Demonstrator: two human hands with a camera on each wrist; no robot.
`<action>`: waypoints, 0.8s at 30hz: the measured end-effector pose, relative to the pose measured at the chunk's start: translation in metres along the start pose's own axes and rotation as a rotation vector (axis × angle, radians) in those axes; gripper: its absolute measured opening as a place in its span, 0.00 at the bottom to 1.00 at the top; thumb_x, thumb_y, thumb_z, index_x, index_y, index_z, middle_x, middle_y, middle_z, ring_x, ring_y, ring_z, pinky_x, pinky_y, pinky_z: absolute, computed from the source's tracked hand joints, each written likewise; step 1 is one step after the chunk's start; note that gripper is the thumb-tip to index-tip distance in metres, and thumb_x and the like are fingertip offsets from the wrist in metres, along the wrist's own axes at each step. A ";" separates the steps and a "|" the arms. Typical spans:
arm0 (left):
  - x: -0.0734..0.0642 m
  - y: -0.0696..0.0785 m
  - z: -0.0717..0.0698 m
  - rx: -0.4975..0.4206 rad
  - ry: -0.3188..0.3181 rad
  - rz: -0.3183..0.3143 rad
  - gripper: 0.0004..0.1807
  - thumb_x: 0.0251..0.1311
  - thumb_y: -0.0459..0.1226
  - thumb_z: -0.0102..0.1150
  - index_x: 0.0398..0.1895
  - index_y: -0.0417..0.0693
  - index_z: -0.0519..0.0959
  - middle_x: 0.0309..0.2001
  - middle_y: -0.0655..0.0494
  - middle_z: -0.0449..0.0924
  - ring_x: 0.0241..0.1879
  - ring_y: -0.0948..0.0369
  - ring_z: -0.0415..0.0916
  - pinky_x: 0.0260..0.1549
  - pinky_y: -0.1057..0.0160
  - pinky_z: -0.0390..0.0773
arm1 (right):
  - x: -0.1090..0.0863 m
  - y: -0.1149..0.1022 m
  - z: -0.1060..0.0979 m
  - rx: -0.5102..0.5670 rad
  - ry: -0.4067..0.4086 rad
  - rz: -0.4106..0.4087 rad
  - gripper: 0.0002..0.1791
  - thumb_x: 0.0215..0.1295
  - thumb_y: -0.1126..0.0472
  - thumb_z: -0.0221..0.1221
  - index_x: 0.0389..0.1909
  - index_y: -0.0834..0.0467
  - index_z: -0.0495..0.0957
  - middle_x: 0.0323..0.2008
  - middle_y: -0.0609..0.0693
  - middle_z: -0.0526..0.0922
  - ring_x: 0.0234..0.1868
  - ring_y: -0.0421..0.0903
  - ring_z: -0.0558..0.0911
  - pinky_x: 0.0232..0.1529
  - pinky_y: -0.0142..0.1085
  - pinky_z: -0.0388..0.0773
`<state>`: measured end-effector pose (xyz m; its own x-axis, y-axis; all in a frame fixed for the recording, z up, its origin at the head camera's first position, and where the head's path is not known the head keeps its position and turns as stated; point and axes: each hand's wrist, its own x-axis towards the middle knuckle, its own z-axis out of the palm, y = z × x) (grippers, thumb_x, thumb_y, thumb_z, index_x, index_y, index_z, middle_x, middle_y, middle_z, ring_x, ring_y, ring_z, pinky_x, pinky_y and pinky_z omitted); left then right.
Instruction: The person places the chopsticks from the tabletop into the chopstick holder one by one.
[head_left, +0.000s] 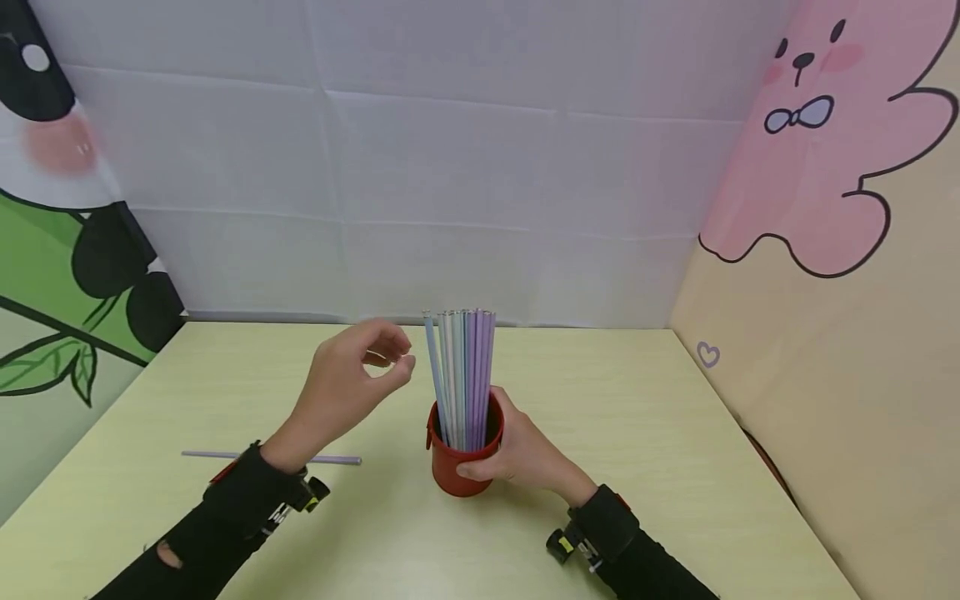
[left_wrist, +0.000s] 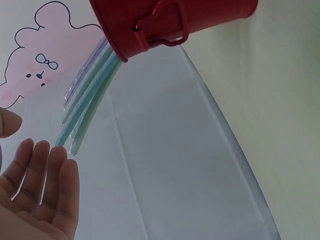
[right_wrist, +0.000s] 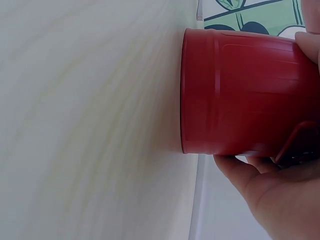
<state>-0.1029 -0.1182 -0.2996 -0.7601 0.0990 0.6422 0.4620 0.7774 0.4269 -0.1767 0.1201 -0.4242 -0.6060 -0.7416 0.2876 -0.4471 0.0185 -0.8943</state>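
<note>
A small red metal bucket [head_left: 459, 479] with side handles stands on the table in the head view. A bundle of thin straws [head_left: 465, 379] in blue, pale green and purple rises upright out of it. My right hand [head_left: 525, 446] grips the bucket's side, with the thumb across the front; the right wrist view shows the fingers round the red wall [right_wrist: 245, 92]. To the left of the straw tops is my left hand [head_left: 356, 375], its fingers loosely bent and holding nothing. One purple straw [head_left: 337, 459] lies on the table, partly hidden by my left wrist.
The pale wooden table [head_left: 637, 433] ends at a creased white cloth backdrop [head_left: 450, 167]. A side panel with a pink bear [head_left: 813, 142] stands at the right, and one with a green and black drawing [head_left: 45, 258] at the left.
</note>
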 end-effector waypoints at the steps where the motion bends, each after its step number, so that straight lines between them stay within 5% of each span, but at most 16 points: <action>1: -0.001 -0.001 -0.003 0.020 -0.003 0.010 0.08 0.56 0.40 0.63 0.37 0.59 0.74 0.34 0.70 0.76 0.35 0.72 0.74 0.36 0.65 0.79 | 0.000 0.000 0.000 -0.001 0.000 0.000 0.52 0.46 0.55 0.74 0.67 0.39 0.50 0.61 0.40 0.68 0.58 0.42 0.71 0.53 0.41 0.74; 9: -0.014 -0.020 -0.023 0.189 -0.028 0.059 0.12 0.52 0.42 0.66 0.39 0.62 0.75 0.36 0.74 0.74 0.36 0.72 0.72 0.33 0.62 0.77 | -0.005 -0.015 -0.002 -0.005 -0.005 -0.001 0.51 0.48 0.59 0.73 0.68 0.46 0.51 0.61 0.44 0.67 0.58 0.44 0.70 0.53 0.41 0.74; 14: -0.023 -0.032 -0.029 0.283 -0.111 0.062 0.16 0.50 0.44 0.67 0.42 0.65 0.75 0.41 0.74 0.73 0.39 0.70 0.73 0.29 0.61 0.75 | -0.009 -0.036 -0.005 -0.001 -0.011 -0.006 0.49 0.49 0.63 0.71 0.68 0.54 0.51 0.62 0.50 0.68 0.58 0.47 0.71 0.54 0.43 0.73; 24: -0.044 -0.058 -0.045 0.390 -0.251 0.090 0.24 0.44 0.48 0.71 0.47 0.64 0.75 0.43 0.72 0.72 0.39 0.68 0.71 0.23 0.64 0.72 | -0.008 -0.036 -0.004 -0.004 -0.014 -0.018 0.50 0.49 0.63 0.72 0.69 0.54 0.50 0.62 0.50 0.67 0.58 0.47 0.71 0.55 0.44 0.73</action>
<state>-0.0756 -0.1958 -0.3239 -0.8340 0.2867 0.4715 0.3618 0.9292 0.0749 -0.1584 0.1284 -0.3929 -0.5889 -0.7510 0.2985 -0.4605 0.0083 -0.8876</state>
